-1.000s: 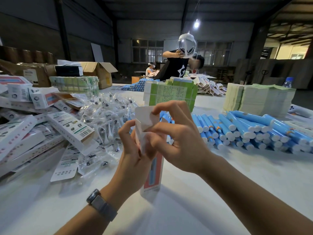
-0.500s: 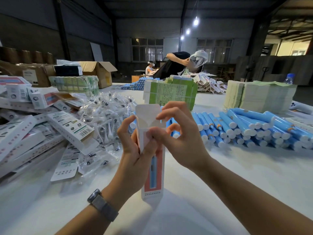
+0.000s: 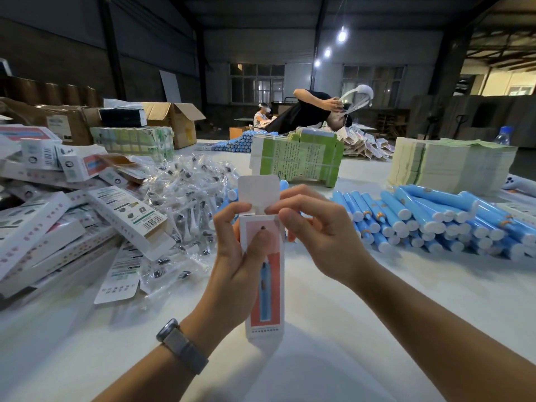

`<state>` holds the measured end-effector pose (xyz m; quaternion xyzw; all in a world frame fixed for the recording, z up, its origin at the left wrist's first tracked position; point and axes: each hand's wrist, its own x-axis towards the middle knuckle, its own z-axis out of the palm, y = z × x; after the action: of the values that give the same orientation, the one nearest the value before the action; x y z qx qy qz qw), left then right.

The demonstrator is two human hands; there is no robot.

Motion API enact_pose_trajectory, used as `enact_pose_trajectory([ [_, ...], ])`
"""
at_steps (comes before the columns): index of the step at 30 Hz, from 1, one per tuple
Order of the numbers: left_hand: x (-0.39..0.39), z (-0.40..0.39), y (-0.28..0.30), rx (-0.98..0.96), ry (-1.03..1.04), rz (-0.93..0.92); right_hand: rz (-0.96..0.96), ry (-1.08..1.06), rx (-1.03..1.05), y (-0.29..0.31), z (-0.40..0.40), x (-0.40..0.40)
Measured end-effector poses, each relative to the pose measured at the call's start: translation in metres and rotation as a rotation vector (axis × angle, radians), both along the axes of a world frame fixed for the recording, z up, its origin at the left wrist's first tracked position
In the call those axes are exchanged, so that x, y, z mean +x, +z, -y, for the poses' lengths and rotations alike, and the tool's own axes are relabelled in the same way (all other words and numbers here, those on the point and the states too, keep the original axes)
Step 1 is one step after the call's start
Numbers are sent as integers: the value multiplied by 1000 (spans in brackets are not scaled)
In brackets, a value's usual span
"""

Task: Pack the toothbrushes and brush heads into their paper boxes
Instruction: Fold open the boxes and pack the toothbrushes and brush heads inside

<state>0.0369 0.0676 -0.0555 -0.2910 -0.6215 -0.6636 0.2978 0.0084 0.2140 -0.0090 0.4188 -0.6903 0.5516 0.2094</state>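
Paper toothbrush box (image 3: 265,274) stands upright on the white desk (image 3: 362,329), between both hands, directly in front of the wearer. Thin carton, judged very light and easily creased; walls will buckle if squeezed, so hold low on the side panels and work only the flaps at the top.

Left hand (image 3: 235,256) wraps the upper body of the box, thumb pressed across the printed front. Right hand (image 3: 316,230) has fingers curled, tips pinching at a small side flap by the open mouth.

Box: tall, narrow, white with a salmon-red front panel showing a blue toothbrush. Top tuck flap (image 3: 256,190) stands straight up, unfolded. Contents not visible.
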Motion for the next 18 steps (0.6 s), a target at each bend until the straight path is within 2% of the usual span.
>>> enact_pose_trajectory([
  [11, -3, 1, 1, 33, -42, 58, 53, 51, -128, 10, -2, 1],
  [18, -2, -1, 2, 39, -57, 43, 56, 96, -27, 15, -5, 4],
])
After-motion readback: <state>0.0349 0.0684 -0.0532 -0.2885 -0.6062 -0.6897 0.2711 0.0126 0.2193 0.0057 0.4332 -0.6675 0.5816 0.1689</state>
